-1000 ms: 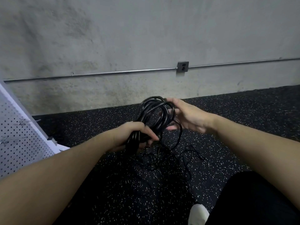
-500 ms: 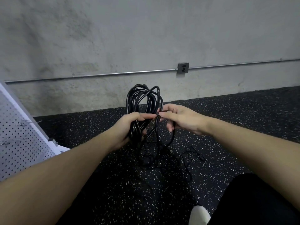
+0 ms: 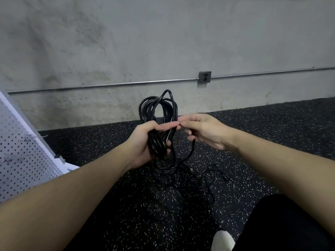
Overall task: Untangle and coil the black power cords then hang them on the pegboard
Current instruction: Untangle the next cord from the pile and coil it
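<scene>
Over speckled floor [image 3: 108, 214], left grip [image 3: 145, 142] clasps coiled cords [image 3: 157, 113].

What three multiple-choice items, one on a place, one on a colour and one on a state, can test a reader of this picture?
1. Where is the white perforated pegboard?
A. far left
B. far right
C. overhead

2. What colour is the coiled bundle of power cord?
A. orange
B. black
C. white

3. How does the left hand stand?
A. flat on the floor
B. gripping the bundle
C. out of view

Key: 1 A, it fills the left edge; 2 B, all loops are black; 3 B, its fingers wrap the loops.
</scene>
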Available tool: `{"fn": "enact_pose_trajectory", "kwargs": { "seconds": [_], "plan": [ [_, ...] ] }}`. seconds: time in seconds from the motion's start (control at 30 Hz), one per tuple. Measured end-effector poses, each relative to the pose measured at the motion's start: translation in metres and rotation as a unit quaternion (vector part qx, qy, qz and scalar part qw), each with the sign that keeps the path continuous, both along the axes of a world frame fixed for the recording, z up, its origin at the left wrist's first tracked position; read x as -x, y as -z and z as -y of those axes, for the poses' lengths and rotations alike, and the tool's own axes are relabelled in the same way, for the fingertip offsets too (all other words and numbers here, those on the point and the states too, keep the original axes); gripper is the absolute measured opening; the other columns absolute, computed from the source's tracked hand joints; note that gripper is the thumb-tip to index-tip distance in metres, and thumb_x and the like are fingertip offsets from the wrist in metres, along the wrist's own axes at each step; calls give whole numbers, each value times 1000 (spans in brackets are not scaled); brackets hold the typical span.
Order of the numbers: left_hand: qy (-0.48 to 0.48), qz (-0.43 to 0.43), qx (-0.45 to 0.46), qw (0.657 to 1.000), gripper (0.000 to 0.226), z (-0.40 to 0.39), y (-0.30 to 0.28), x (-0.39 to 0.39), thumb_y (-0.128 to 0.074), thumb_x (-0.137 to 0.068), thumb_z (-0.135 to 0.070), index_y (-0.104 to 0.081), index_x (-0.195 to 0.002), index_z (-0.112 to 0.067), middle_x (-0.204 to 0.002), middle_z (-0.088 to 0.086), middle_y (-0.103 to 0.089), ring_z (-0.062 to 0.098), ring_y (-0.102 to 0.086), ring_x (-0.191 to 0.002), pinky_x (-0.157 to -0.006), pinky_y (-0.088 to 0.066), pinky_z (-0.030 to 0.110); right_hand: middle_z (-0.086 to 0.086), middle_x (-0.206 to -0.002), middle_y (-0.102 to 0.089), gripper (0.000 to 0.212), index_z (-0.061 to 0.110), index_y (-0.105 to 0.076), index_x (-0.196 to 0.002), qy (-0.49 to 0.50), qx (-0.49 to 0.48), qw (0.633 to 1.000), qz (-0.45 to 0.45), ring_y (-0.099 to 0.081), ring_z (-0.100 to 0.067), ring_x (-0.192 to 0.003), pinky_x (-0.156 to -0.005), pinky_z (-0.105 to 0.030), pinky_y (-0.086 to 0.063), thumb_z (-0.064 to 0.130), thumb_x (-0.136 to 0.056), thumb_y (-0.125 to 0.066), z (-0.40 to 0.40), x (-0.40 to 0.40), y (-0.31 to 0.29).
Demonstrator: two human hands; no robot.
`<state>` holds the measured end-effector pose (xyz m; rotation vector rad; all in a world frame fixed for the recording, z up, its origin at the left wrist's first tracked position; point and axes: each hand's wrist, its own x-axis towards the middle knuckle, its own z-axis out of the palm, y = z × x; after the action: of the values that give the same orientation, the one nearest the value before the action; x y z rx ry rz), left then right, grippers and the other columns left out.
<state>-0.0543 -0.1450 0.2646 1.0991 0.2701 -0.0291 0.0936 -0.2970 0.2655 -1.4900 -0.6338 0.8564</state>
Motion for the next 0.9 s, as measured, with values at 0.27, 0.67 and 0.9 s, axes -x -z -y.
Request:
{"fn": "enact_pose_trajectory", "kwargs": {
  "seconds": [0.27, 0.67, 0.9],
  "plan": [
    [-11, -23, -27, 999, 43, 11, -3, -4, -43, -92, -18, -79, -116, -17, -96, 8, -60, 17, -57, -73, -69, -57, 36, 15, -93, -67, 24, 31, -68, -118, 122, 62, 932, 335, -53, -21, -72, -61, -40, -47, 16, -102, -59, -8, 2, -1],
    [9, 14, -19, 1000, 48, 5, -8, 3, -46, -83, -21, -77, -119, -12, -113, 5, -75, 17, -58, -73, -65, -54, 35, 0, -105, -72, 59, 44, -48, -103, 95, 216, 910, 341, -69, -24, -98, -93, -43, -52, 89, -66, -45, 10, 0, -9],
    [62, 27, 34, 997, 54, 10, -13, 1, -42, -85, -22, -71, -127, -7, -126, 14, -69, 18, -57, -71, -64, -52, 33, 13, -108, -59, 37, 38, -47, -115, 37, 177, 937, 300, -55, -9, -97, -82, -36, -41, 69, -98, -34, 13, 7, -5]
  ]
}}
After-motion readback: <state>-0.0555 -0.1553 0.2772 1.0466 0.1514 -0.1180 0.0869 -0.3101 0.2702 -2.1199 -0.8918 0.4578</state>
